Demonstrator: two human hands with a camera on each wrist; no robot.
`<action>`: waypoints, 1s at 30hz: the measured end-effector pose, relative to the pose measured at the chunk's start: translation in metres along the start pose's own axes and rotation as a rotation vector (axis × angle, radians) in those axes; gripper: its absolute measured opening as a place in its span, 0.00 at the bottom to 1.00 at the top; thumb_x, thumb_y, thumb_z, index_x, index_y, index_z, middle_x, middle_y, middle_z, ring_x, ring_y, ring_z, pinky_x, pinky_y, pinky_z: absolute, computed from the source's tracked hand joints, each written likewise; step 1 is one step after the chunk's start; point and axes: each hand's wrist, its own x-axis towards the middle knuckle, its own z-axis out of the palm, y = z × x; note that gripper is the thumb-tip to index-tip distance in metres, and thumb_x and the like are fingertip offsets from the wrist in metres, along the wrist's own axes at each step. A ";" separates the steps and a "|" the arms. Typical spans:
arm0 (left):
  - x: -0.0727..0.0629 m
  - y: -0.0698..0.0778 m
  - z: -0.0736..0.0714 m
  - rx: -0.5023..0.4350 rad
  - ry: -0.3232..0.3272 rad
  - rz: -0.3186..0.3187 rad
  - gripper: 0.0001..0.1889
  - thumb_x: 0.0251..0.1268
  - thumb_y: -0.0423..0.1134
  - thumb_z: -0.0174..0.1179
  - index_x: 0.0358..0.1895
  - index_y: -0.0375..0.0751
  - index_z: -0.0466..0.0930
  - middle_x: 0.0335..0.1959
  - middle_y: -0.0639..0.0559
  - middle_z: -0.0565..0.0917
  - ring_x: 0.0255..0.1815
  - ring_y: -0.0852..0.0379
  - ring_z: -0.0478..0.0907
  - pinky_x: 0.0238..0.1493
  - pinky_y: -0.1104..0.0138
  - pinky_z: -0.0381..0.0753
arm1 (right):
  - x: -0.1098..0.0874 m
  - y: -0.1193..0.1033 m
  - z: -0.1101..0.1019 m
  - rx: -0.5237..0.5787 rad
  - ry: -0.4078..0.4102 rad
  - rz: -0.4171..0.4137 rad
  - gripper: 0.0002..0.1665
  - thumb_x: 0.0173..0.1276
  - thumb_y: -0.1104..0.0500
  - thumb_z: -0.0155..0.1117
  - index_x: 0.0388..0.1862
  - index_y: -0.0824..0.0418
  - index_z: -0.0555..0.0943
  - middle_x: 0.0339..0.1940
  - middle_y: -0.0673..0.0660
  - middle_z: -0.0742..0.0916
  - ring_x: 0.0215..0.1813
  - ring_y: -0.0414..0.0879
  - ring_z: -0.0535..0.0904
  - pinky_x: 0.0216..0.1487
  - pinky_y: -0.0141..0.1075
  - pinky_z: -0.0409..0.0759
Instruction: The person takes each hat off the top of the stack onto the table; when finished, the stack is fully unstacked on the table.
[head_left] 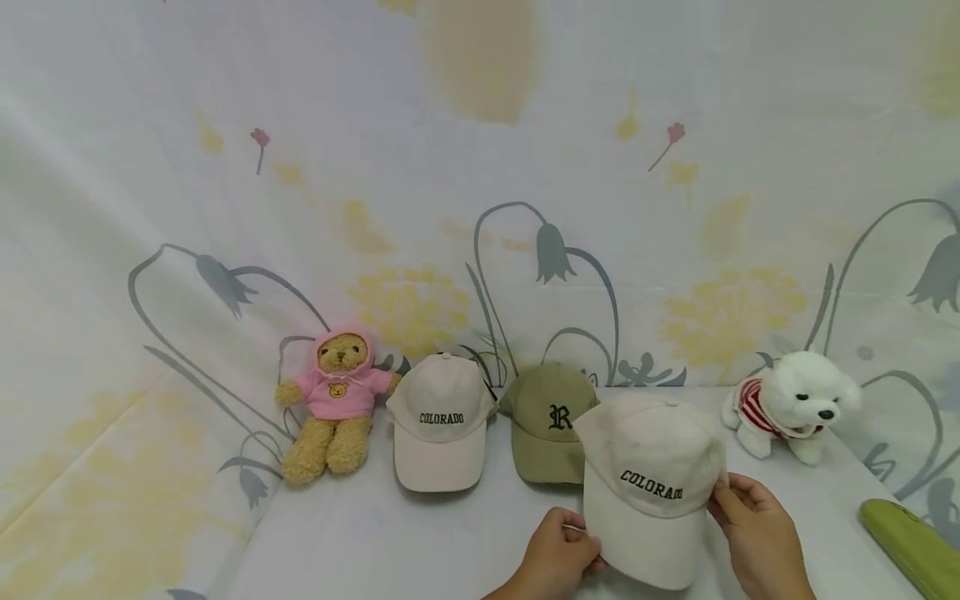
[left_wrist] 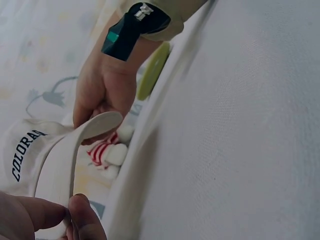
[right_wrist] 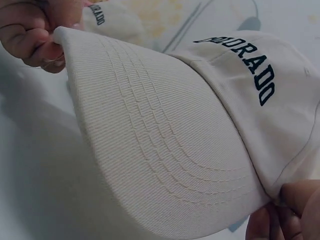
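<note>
Dark capitals reading "COLORADO" stand on the front of the nearer off-white fabric baseball cap [head_left: 651, 493] and of the cream fabric baseball cap [head_left: 441, 429] farther back; the olive-green fabric baseball cap [head_left: 543, 429] bears a black Gothic "R"

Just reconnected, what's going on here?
A person's left grip pinches the brim of a cream COLORADO cap while the right grip holds its side. Behind it, partly hidden, is an olive R cap, then leftward a second COLORADO cap and a pink-hoodied teddy bear. A white plush dog is to the right.
</note>
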 end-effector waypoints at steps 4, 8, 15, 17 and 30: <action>0.002 0.002 0.011 -0.011 -0.005 0.001 0.11 0.65 0.27 0.64 0.43 0.40 0.71 0.30 0.49 0.82 0.26 0.61 0.84 0.33 0.67 0.85 | 0.005 0.000 -0.009 -0.001 0.034 0.005 0.20 0.83 0.56 0.56 0.65 0.64 0.69 0.43 0.40 0.82 0.46 0.28 0.80 0.48 0.23 0.84; 0.005 0.001 0.023 0.000 -0.002 -0.003 0.12 0.65 0.26 0.64 0.43 0.40 0.71 0.29 0.49 0.82 0.25 0.61 0.84 0.32 0.68 0.85 | 0.011 0.001 -0.019 -0.003 0.054 0.010 0.20 0.82 0.54 0.58 0.64 0.63 0.70 0.42 0.39 0.82 0.45 0.28 0.80 0.47 0.23 0.84; 0.013 0.004 0.043 -0.015 0.029 -0.014 0.12 0.62 0.25 0.63 0.43 0.40 0.71 0.29 0.48 0.81 0.24 0.61 0.83 0.30 0.70 0.84 | 0.027 -0.003 -0.032 -0.074 0.075 0.033 0.26 0.83 0.50 0.56 0.68 0.66 0.68 0.47 0.47 0.80 0.43 0.28 0.79 0.44 0.24 0.84; 0.015 0.004 0.047 -0.031 0.043 -0.023 0.13 0.61 0.24 0.63 0.43 0.39 0.71 0.30 0.48 0.80 0.24 0.61 0.82 0.29 0.71 0.84 | 0.033 -0.003 -0.033 -0.094 0.073 0.040 0.28 0.83 0.50 0.56 0.70 0.67 0.68 0.48 0.48 0.80 0.42 0.28 0.79 0.43 0.24 0.84; 0.038 0.003 0.063 -0.001 0.115 -0.087 0.14 0.59 0.21 0.63 0.38 0.39 0.70 0.29 0.44 0.79 0.21 0.61 0.81 0.26 0.71 0.83 | 0.070 -0.001 -0.031 -0.221 0.028 0.025 0.34 0.84 0.50 0.53 0.77 0.70 0.63 0.61 0.60 0.78 0.42 0.26 0.78 0.42 0.24 0.84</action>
